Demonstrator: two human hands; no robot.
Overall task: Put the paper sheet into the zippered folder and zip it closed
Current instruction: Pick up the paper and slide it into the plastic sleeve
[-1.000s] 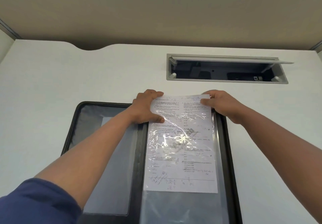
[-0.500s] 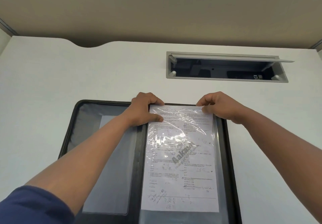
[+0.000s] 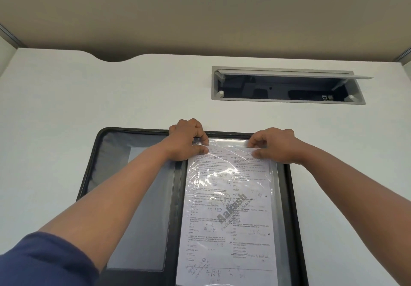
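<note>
The black zippered folder (image 3: 291,192) lies open flat on the white desk, its grey left half showing. On its right half a printed paper sheet (image 3: 229,219) sits inside a clear plastic sleeve (image 3: 274,174), fully under the glossy film. My left hand (image 3: 189,140) pinches the sleeve's top left corner between thumb and fingers. My right hand (image 3: 272,144) pinches the sleeve's top right edge the same way. The folder's bottom edge is cut off by the frame.
A recessed grey cable box (image 3: 287,85) with its lid raised sits in the white desk (image 3: 66,107) behind the folder. A beige partition wall rises behind the desk. The desk's back edge has a curved notch (image 3: 113,57).
The sheet has slid down toward me into the sleeve; its top edge, which stuck out past the folder's top, now lies under the film. Both hands moved down slightly with it.
</note>
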